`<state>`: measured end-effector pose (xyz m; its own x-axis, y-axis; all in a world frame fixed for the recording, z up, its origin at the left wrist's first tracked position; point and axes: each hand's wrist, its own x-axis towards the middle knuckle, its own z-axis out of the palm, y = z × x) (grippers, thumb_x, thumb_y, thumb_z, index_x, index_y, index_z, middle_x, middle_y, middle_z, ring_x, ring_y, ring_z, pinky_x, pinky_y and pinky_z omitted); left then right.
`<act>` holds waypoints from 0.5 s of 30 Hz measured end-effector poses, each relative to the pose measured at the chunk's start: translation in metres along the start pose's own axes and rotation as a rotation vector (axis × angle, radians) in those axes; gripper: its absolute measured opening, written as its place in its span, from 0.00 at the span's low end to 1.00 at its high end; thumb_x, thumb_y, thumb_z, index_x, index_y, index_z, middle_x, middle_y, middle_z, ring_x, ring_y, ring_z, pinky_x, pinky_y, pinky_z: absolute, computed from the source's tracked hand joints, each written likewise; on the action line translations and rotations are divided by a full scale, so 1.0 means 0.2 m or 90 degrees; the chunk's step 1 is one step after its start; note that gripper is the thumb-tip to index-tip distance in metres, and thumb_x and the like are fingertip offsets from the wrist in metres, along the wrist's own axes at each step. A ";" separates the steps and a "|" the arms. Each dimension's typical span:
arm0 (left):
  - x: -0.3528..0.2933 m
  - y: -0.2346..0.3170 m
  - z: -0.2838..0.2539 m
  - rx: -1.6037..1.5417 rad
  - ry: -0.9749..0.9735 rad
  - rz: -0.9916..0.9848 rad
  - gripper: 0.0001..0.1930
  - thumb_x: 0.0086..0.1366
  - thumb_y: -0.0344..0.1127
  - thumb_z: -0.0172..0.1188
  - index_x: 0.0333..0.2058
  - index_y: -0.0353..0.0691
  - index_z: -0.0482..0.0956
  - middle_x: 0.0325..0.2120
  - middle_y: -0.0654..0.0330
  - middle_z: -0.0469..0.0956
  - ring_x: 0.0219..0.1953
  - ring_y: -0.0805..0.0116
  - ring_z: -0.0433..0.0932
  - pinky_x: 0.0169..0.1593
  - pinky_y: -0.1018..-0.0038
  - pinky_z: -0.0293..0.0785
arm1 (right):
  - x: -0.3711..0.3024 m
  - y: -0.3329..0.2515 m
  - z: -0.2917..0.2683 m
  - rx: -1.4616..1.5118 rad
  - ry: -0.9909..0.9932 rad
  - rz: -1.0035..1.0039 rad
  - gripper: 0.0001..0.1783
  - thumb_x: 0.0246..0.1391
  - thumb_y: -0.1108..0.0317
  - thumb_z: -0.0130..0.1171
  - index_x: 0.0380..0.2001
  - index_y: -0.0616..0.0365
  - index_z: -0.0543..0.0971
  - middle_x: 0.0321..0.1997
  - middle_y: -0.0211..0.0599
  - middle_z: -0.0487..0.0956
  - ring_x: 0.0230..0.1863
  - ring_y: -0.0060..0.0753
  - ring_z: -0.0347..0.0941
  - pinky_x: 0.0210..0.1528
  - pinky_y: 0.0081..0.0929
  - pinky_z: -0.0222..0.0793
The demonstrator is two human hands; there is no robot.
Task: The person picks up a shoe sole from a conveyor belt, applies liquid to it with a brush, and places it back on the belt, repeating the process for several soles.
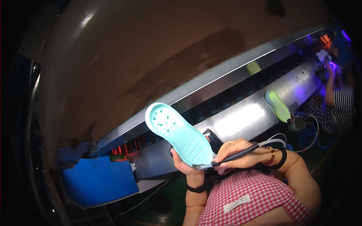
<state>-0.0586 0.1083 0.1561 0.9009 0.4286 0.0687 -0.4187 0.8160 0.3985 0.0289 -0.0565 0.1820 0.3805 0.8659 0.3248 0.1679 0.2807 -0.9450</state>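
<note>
A turquoise shoe sole (180, 132), with a cluster of small holes at its far end and grooves at its near end, is tilted up in front of me. My left hand (184, 163) grips its near end from below, thumb along the side edge. My right hand (239, 150) is closed around the dark handle of a brush (238, 154) with a pale tube (273, 141) running from its back end. The brush tip touches the sole's near end, close to my left hand. Fingers of my left hand under the sole are hidden.
Beyond the sole runs a conveyor (222, 103) with dark rollers beside a shiny metal ledge (241, 119). A yellow-green sole (278, 106) lies on the ledge; another (253, 67) sits farther off. A blue bin (100, 182) stands left. Co-workers (341, 105) are at right.
</note>
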 end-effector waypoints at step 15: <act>-0.01 -0.01 0.12 0.099 0.053 -0.030 0.34 0.60 0.56 0.34 0.56 0.34 0.58 0.48 0.43 0.67 0.44 0.40 0.69 0.50 0.48 0.63 | 0.04 0.00 -0.13 -0.024 0.020 -0.013 0.11 0.41 0.75 0.62 0.33 0.61 0.79 0.34 0.41 0.78 0.36 0.31 0.75 0.38 0.23 0.70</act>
<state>-0.0560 0.0965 0.1772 0.9036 0.4276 -0.0273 -0.3476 0.7689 0.5366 0.0557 -0.0609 0.1850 0.4054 0.8460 0.3462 0.2104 0.2822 -0.9360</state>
